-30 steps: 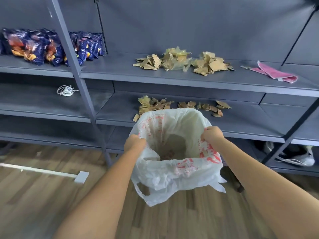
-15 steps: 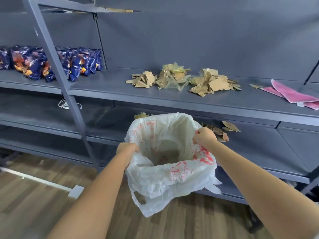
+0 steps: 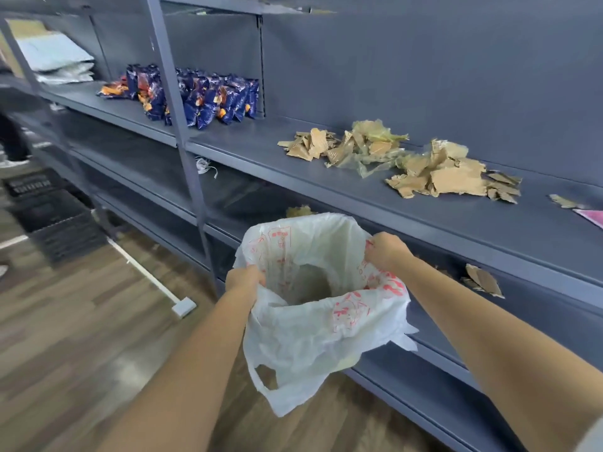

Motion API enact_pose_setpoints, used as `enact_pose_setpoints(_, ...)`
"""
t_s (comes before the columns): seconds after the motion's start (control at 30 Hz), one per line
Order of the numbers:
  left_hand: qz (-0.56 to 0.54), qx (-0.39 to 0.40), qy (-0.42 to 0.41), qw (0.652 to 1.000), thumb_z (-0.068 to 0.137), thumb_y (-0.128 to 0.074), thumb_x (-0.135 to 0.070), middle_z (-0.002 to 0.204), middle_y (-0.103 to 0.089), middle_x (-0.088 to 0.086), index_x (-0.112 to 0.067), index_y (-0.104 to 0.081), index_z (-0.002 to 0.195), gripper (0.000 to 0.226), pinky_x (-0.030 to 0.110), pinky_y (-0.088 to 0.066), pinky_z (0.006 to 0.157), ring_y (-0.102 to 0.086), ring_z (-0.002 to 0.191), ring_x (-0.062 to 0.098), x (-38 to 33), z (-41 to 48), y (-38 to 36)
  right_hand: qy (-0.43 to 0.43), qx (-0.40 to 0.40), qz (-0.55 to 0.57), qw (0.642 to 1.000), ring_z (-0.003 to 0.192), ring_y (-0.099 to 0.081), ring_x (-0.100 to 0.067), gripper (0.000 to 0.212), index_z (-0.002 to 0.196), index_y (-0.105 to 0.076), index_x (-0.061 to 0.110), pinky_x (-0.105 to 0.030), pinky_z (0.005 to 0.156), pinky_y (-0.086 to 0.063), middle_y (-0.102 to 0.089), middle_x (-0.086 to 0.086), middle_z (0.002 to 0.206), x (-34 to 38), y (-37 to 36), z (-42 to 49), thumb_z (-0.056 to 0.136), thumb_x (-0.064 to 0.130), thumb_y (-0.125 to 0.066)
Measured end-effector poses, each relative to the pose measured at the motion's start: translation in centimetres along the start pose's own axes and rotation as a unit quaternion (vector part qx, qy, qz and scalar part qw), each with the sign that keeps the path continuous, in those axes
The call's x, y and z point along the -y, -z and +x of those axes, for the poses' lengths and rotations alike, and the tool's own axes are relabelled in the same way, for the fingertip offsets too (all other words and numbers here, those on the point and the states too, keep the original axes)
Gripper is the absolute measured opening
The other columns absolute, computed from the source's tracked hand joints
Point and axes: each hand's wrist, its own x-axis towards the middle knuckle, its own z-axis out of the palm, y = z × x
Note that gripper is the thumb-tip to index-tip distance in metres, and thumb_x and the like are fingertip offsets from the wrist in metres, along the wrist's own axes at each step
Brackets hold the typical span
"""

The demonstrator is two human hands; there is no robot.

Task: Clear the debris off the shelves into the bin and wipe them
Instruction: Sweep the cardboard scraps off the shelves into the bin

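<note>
We hold white plastic bin bag (image 3: 313,334), lower centre: left hand (image 3: 244,279) and right hand (image 3: 386,252) each pinch rim, mouth open. On shelf (image 3: 473,223) up-right of mouth, torn cardboard scraps (image 3: 440,174) run lengthwise along shelf edge; right hand nearer, we judge.
</note>
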Motion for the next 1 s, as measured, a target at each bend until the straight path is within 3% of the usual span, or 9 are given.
enact_pose_setpoints(0.13,-0.031,-0.011,0.012,0.999,0.079,-0.053,0.008,0.123,-0.049,0.018,0.0,-0.036,0.137,0.06,0.034,-0.044,0.076,-0.054,0.103,0.036,0.6,-0.4,-0.8,0.056,-0.047,-0.016,0.997,0.07,-0.049,-0.02,0.028,0.066,-0.041,0.014,-0.024,0.052,-0.033,-0.049,-0.001,0.074,-0.9,0.2,-0.8,0.093,0.017,-0.045)
enact_pose_setpoints(0.23,-0.034,-0.022,0.014,0.999,0.077,-0.053,0.008,0.107,-0.048,0.016,-0.001,-0.041,0.133,0.057,0.031,-0.04,0.074,-0.048,0.088,0.03,1.2,-1.6,-1.7,0.109,-0.127,-0.014,0.986,0.088,-0.052,-0.029,0.007,0.085,-0.052,0.007,-0.027,0.066,-0.035,-0.056,-0.013,0.1,-2.0,1.6,-1.2,0.088,0.008,-0.046)
enact_pose_setpoints(0.33,-0.054,-0.02,0.015,0.998,0.077,-0.053,0.01,0.108,-0.053,0.015,-0.001,-0.042,0.133,0.059,0.029,-0.039,0.073,-0.045,0.083,0.027,1.2,-3.5,-2.7,0.142,-0.169,-0.037,0.975,0.11,-0.045,-0.035,0.025,0.112,-0.054,0.002,-0.035,0.079,-0.039,-0.047,-0.017,0.121,-2.9,4.1,-0.2,0.089,0.009,-0.046)
enact_pose_setpoints(0.43,-0.073,-0.025,0.022,0.997,0.078,-0.053,0.008,0.08,-0.047,0.008,0.0,-0.045,0.131,0.054,0.029,-0.04,0.073,-0.048,0.072,0.025,0.7,-4.9,-4.0,0.143,-0.197,-0.08,0.967,0.124,-0.036,-0.037,0.042,0.128,-0.045,0.005,-0.042,0.095,-0.036,-0.037,-0.018,0.136,-4.1,7.4,2.2,0.089,0.019,-0.049)
enact_pose_setpoints(0.57,-0.058,-0.066,0.034,0.996,0.077,-0.055,0.006,0.114,-0.055,0.017,0.001,-0.046,0.131,0.055,0.032,-0.042,0.075,-0.055,0.103,0.035,-0.5,-6.0,-6.0,0.106,-0.178,-0.09,0.974,0.134,-0.025,-0.038,0.055,0.138,-0.034,0.015,-0.049,0.106,-0.026,-0.022,-0.015,0.15,-7.3,10.8,5.8,0.089,0.035,-0.049)
enact_pose_setpoints(0.77,-0.049,-0.129,0.023,0.99,0.066,-0.055,0.011,0.12,-0.057,0.022,0.009,-0.047,0.128,0.063,0.041,-0.05,0.085,-0.058,0.106,0.04,-2.3,-5.7,-6.5,0.058,-0.147,-0.078,0.984,0.142,-0.007,-0.037,0.064,0.143,-0.022,0.029,-0.067,0.106,-0.009,-0.004,-0.006,0.156,-11.8,14.3,10.4,0.086,0.05,-0.044)
enact_pose_setpoints(0.83,-0.056,-0.143,0.029,0.988,0.063,-0.055,0.012,0.111,-0.058,0.02,0.01,-0.049,0.127,0.064,0.04,-0.05,0.077,-0.059,0.093,0.037,-2.7,-6.0,-6.4,0.061,-0.118,-0.065,0.989,0.143,0.0,-0.038,0.065,0.144,-0.016,0.036,-0.07,0.104,-0.005,0.003,-0.002,0.157,-12.3,14.6,11.5,0.086,0.054,-0.039)
enact_pose_setpoints(0.93,-0.033,-0.157,0.048,0.986,0.066,-0.058,0.011,0.111,-0.056,0.018,0.007,-0.047,0.13,0.066,0.031,-0.047,0.064,-0.057,0.089,0.035,-3.1,-6.8,-6.8,0.074,-0.067,-0.047,0.994,0.141,0.002,-0.041,0.063,0.144,-0.014,0.039,-0.065,0.11,-0.007,0.004,0.001,0.156,-12.8,14.1,12.6,0.087,0.058,-0.033)
enact_pose_setpoints(1.0,-0.023,-0.158,0.052,0.986,0.066,-0.061,0.011,0.111,-0.055,0.016,0.007,-0.048,0.129,0.065,0.031,-0.046,0.069,-0.058,0.098,0.035,-3.4,-6.7,-7.4,0.084,-0.039,-0.033,0.995,0.14,0.004,-0.043,0.064,0.146,-0.014,0.037,-0.059,0.113,-0.008,0.001,0.002,0.156,-13.0,13.5,13.0,0.088,0.058,-0.033)
